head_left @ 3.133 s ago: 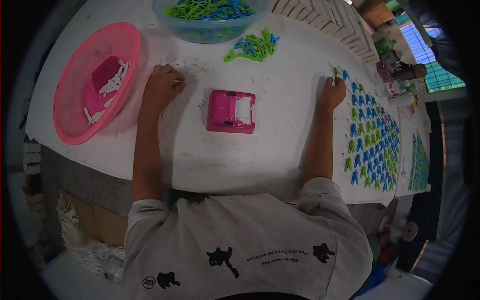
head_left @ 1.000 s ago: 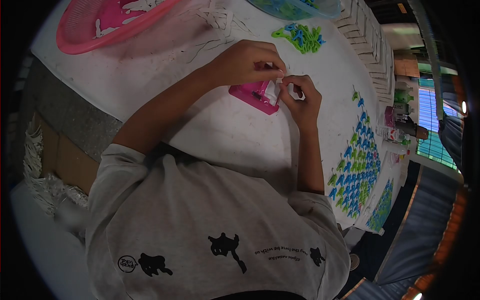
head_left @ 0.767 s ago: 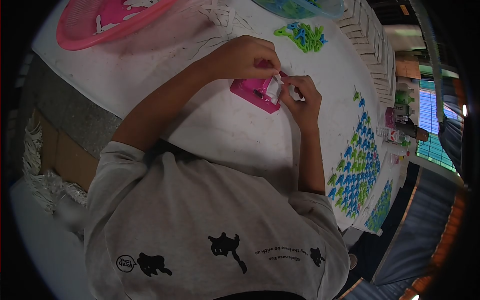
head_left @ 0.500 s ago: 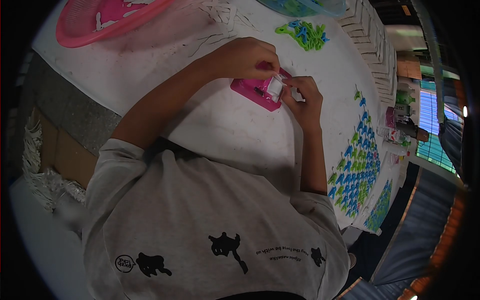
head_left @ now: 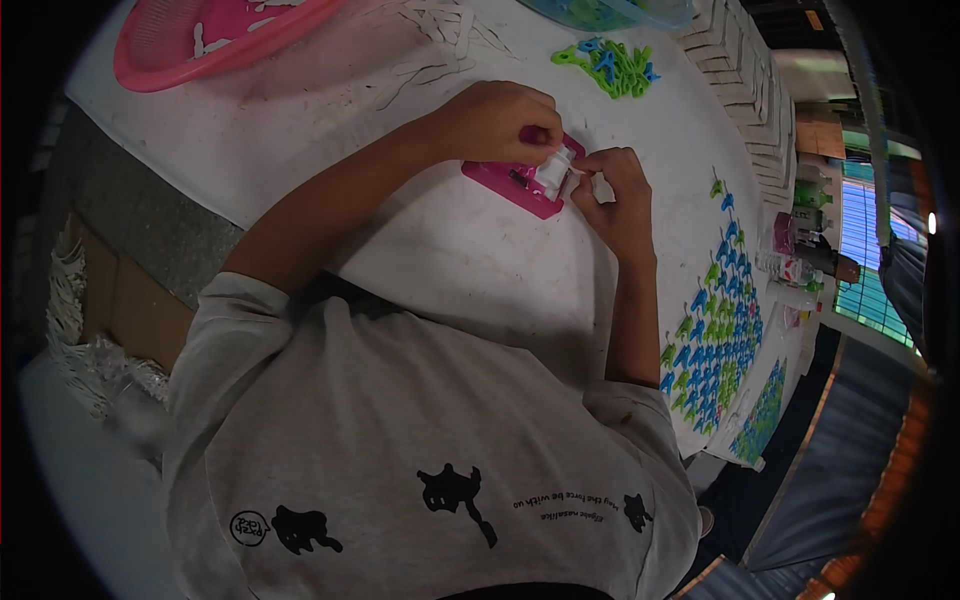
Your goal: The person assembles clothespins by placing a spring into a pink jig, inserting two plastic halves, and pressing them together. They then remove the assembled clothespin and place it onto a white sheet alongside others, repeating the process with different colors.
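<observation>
A flat pink plastic holder lies on the white table, with a small dark part near its middle. On it sits a white piece, thin like paper or film and partly covered by fingers. My left hand reaches over the holder's far side, fingers curled in a pinch at the white piece's upper edge. From the right, my right hand pinches with thumb and forefinger at the piece's right edge. I cannot tell whether each pinch holds the white piece or something thin attached to it.
A pink basket with white scraps stands at the far left, near loose white strips. Beyond my hands are a heap of green and blue clips and a blue basin. Rows of clips cover the right side, near stacked white pieces.
My right hand has shifted slightly right and up, its fingertips a little farther from the left hand. The left hand has barely moved, and more of the white piece shows.
</observation>
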Action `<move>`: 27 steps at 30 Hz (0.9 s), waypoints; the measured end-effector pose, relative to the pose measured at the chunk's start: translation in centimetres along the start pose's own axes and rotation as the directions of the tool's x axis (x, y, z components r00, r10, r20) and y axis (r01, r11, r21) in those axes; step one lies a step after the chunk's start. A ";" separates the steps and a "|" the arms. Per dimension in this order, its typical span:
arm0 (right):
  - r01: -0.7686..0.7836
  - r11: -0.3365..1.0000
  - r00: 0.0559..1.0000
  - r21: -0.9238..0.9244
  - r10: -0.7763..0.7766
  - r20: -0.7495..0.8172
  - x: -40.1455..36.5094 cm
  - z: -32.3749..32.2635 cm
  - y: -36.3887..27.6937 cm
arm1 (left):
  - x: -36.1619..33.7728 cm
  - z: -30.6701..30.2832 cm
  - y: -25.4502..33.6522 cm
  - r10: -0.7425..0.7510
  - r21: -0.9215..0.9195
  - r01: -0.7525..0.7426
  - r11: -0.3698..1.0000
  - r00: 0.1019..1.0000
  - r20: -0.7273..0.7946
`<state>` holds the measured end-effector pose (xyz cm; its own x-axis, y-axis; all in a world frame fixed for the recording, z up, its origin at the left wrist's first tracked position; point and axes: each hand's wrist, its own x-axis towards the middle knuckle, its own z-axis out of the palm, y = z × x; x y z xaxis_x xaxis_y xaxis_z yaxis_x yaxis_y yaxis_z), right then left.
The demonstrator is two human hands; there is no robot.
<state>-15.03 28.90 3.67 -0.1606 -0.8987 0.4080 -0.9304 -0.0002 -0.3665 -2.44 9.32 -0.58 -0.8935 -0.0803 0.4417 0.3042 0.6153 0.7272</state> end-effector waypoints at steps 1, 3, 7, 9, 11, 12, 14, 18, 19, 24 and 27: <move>0.002 1.000 1.000 0.001 -0.002 0.000 0.1 -0.3 -0.2 | 0.0 0.1 0.0 0.005 0.025 -0.004 1.000 1.000 -0.013; -0.103 0.995 0.994 -0.002 0.103 0.035 0.5 -1.0 -0.6 | 0.1 0.2 0.4 -0.011 0.063 0.011 0.998 1.000 -0.006; -0.123 0.990 0.992 0.064 0.121 0.031 1.5 -1.8 -1.1 | 0.2 0.2 0.6 -0.039 0.098 0.037 0.994 0.999 0.012; -0.118 0.986 0.993 0.121 0.117 0.011 2.2 -1.8 -1.5 | 0.2 0.1 0.7 -0.040 0.092 0.039 0.995 0.999 0.015; -0.113 0.983 0.993 0.143 0.114 -0.001 2.8 -1.5 -1.8 | 0.1 0.0 0.8 -0.043 0.084 0.041 0.996 0.999 0.017; -0.109 0.980 0.993 0.165 0.113 -0.014 3.1 -1.3 -2.0 | 0.1 0.0 0.9 -0.043 0.086 0.041 0.995 0.999 0.011; -0.092 0.980 0.995 0.176 0.099 -0.030 3.4 -0.7 -2.2 | 0.1 -0.1 0.9 -0.043 0.088 0.042 0.995 0.999 0.003; -0.076 0.969 0.994 0.236 0.093 -0.061 3.9 0.4 -2.7 | 0.2 0.1 0.4 -0.056 0.121 0.057 0.991 0.998 -0.009; -0.075 0.969 0.994 0.234 0.092 -0.063 4.0 0.7 -2.6 | 0.2 0.2 0.2 -0.057 0.155 0.059 0.986 0.998 -0.015; 0.019 0.992 0.995 0.126 -0.006 -0.101 4.2 1.3 -2.4 | 0.3 0.5 -0.5 -0.028 -0.014 0.027 1.000 0.996 -0.084; 0.009 0.990 0.984 0.139 0.016 -0.176 4.5 0.9 -3.0 | 0.4 0.1 0.1 -0.019 -0.306 -0.032 0.951 0.987 -0.161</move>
<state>-12.63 24.50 5.84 -0.2307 -0.8072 0.5434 -0.8770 -0.0694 -0.4754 -2.77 9.47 -0.41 -0.8345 -0.2167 0.5067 0.4188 0.3481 0.8387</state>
